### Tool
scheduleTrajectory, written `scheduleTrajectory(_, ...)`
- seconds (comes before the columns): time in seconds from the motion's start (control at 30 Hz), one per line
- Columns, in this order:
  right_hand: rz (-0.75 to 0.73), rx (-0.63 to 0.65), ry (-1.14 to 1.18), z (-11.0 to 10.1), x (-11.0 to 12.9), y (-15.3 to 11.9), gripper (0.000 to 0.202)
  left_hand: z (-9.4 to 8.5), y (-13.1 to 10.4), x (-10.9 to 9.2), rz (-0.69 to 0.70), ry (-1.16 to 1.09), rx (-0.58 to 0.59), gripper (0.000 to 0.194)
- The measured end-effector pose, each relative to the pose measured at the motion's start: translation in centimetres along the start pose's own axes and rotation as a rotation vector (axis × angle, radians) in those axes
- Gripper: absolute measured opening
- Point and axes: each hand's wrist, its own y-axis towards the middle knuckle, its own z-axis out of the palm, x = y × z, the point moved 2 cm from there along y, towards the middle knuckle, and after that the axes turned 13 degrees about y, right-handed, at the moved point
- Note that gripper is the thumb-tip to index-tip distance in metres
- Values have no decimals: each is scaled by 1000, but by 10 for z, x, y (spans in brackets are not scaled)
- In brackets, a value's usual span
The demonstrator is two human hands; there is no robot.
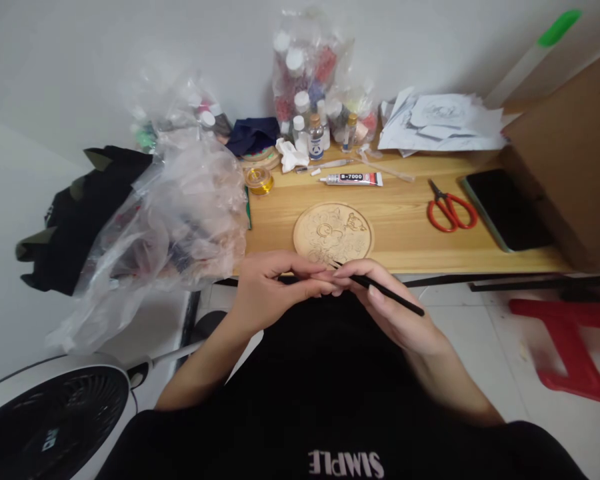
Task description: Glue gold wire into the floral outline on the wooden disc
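Note:
In the head view, my left hand [275, 288] is closed in a pinch, thumb against fingers, its tips meeting those of my right hand. Whatever lies between these fingertips is too small or hidden to make out. My right hand [393, 300] grips a slim black tool [397, 298], like tweezers, its fine tip pointing up and left. Just beyond both hands lies a round wooden disc [335, 230] on the table, bearing a line drawing and some raised gold-coloured outlines. The fingers partly overlap the disc's near edge.
On the wooden table [405, 247] lie a B-7000 glue tube [354, 179], red-handled scissors [450, 207], a phone [506, 208] and a gold wire spool [259, 180]. Bottles [316, 138] and papers [440, 123] stand behind. A plastic bag [190, 200] is left; a cardboard box [575, 153] is right.

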Motion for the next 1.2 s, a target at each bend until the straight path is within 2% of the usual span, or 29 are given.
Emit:
scheduleTrajectory(0.1, 0, -16, 37, 0, -1, 4, 26, 2, 2, 2, -27, -26, 11, 13)
scheduleTrajectory(0.4, 14, -14, 394, -2, -3, 15, 26, 7, 16, -6, 1, -400, 267, 13)
scheduleTrajectory(0.57, 30, 20, 482, -3, -10, 18, 28, 13, 20, -3, -10, -538, 319, 15)
scheduleTrajectory(0.7, -21, 30, 442, -3, -9, 17, 29, 13, 21, -3, -21, -535, 294, 14)
scheduleTrajectory(0.83, -70, -22, 165, -4, 0, 11, 28, 10, 21, -3, -57, -463, 230, 14)
scheduleTrajectory(1.03, -89, 6, -164, -5, 15, 3, 30, 6, 19, 4, -64, -230, 117, 14)
scheduleTrajectory(1.13, -76, -2, -196, -6, 14, 6, 29, 6, 19, 10, -74, -152, 80, 16)
scheduleTrajectory(1.2, -63, 0, -91, -5, 11, 11, 28, 7, 19, 11, -71, -134, 74, 15)
